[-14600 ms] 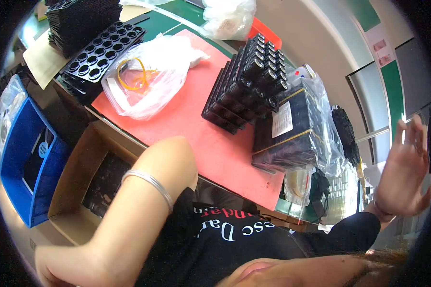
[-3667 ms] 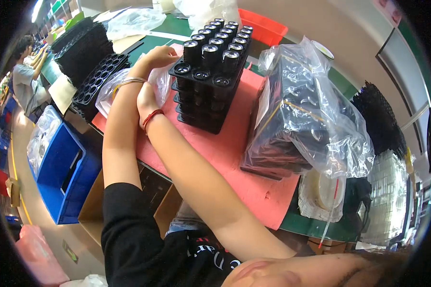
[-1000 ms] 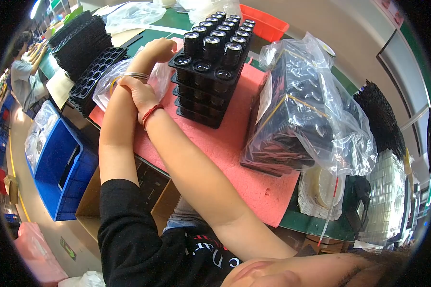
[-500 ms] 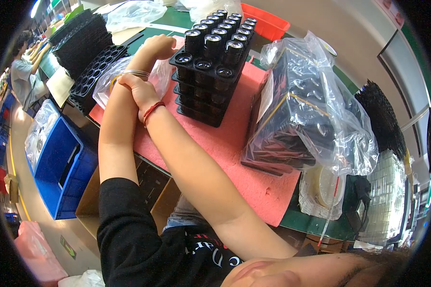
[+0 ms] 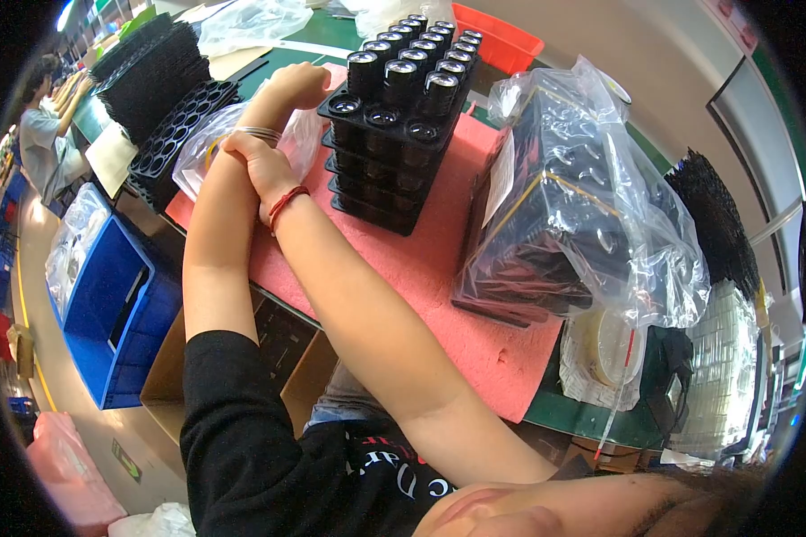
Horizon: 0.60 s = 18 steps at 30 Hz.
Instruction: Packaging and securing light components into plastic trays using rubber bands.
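Spreading across the middle of the view, a pink mat (image 5: 421,277) is covering much of a green table (image 5: 546,422). On it, at twelve o'clock, a stack of black trays (image 5: 376,183) is standing upright, black cylinders (image 5: 398,79) with shiny tops rising from its top tray. At eleven, the left hand (image 5: 297,87) is hovering or resting just beside the stack; its fingers are bending out of clear sight, so I cannot tell what they are gripping, if anything. The right hand (image 5: 261,161) is clasping the left forearm (image 5: 228,192) below some silver bangles (image 5: 258,134).

At two o'clock, a bagged tray stack (image 5: 546,197) is leaning on the mat; at one, a red bin (image 5: 503,40) is sitting behind. A tape roll (image 5: 607,349) is lying at four. Toward nine, a blue crate (image 5: 107,327) is standing beside a cardboard box (image 5: 166,376) at eight. At ten, a co-worker (image 5: 40,134) is sitting along the room's far benches.
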Tool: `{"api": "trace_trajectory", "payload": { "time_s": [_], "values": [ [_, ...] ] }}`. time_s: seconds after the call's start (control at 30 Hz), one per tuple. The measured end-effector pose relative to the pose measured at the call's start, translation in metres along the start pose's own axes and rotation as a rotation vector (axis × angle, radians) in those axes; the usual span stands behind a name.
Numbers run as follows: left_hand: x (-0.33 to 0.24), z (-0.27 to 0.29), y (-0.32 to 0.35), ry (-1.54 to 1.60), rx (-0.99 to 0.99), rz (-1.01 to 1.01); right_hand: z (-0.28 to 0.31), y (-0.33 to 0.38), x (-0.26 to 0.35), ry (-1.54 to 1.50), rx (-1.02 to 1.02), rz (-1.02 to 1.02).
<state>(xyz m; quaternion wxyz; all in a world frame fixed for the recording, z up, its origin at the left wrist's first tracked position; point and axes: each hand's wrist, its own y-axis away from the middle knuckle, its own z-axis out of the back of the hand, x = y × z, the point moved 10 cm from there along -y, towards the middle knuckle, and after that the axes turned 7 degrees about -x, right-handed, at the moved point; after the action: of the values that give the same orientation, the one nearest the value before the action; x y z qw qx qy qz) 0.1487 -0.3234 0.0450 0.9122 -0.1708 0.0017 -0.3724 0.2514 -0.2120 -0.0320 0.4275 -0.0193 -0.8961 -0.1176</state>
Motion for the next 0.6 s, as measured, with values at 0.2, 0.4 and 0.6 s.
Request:
{"api": "trace_trajectory", "payload": {
  "time_s": [0.2, 0.4, 0.6],
  "values": [
    [-0.008, 0.01, 0.006, 0.001, -0.013, -0.02, -0.003, 0.005, 0.005, -0.024, 0.036, 0.011],
    [-0.003, 0.006, 0.003, 0.003, -0.021, -0.022, -0.006, 0.007, 0.007, -0.024, 0.046, 0.017],
    [-0.003, 0.001, 0.001, -0.013, 0.002, -0.019, -0.005, 0.007, 0.009, -0.007, 0.043, 0.032]
  ]
}}
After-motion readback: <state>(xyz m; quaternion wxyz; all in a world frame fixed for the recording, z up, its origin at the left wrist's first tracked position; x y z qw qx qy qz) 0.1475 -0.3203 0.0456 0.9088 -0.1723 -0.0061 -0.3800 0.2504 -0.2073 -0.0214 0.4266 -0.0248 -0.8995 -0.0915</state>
